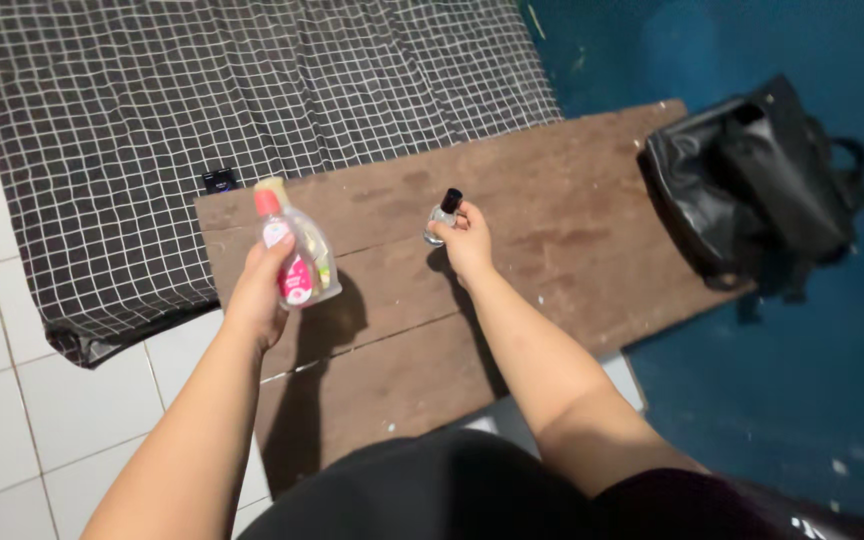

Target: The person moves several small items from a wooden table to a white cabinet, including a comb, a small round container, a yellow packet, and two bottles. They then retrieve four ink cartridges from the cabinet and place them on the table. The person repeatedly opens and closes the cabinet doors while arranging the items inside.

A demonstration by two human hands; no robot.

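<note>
A dark garment (432, 495) on the person's lap or torso fills the bottom of the view, and both bare forearms are stretched out from it over a low wooden surface (552, 250). The left hand (260, 292) is wrapped around a small clear plastic bottle (297, 248) with a red cap and a pink label, which is held up above the left part of the boards, tilted slightly. The right hand (467, 240) is closed on a small glass bottle (442, 216) with a black cap, pinched at the fingertips just above the middle of the boards (whether its base touches the wood cannot be told). A checked black-and-white mattress (202, 130) lies beyond the boards, with a small dark object (220, 180) at its edge, and a black bag (752, 190) is set on the far right end against the blue floor (802, 400). White tiles (2, 380) are seen to the left.

The risk is judged to lie mainly with the glass bottle: it is held only by the fingertips, so a slip could drop it onto the hard boards or tiles and crack it. The plastic bottle could leak if its cap is loose while it is tilted.
</note>
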